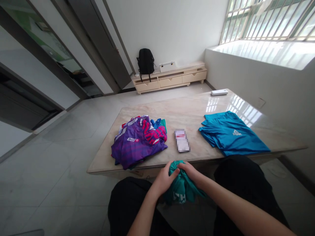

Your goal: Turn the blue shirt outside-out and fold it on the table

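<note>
A bunched green garment point(181, 185) with white lettering hangs between my knees, just off the table's front edge. My left hand point(168, 177) grips it from the left, the thumb lying across the cloth. From the right, my right hand point(190, 171) clutches its upper part. Some of the fingers are hidden behind the fabric. On the table, a pile of clothes point(134, 142), with a purple printed shirt on top, lies to the left. A blue garment point(233, 134) with a white logo lies flat to the right.
A phone point(182, 141) lies on the marble-patterned table point(157, 113) between the clothes. A white oblong device point(219, 92) sits at the far right corner. Beyond stands a low cabinet point(172, 79) bearing a black backpack point(146, 61) and a white box point(167, 66).
</note>
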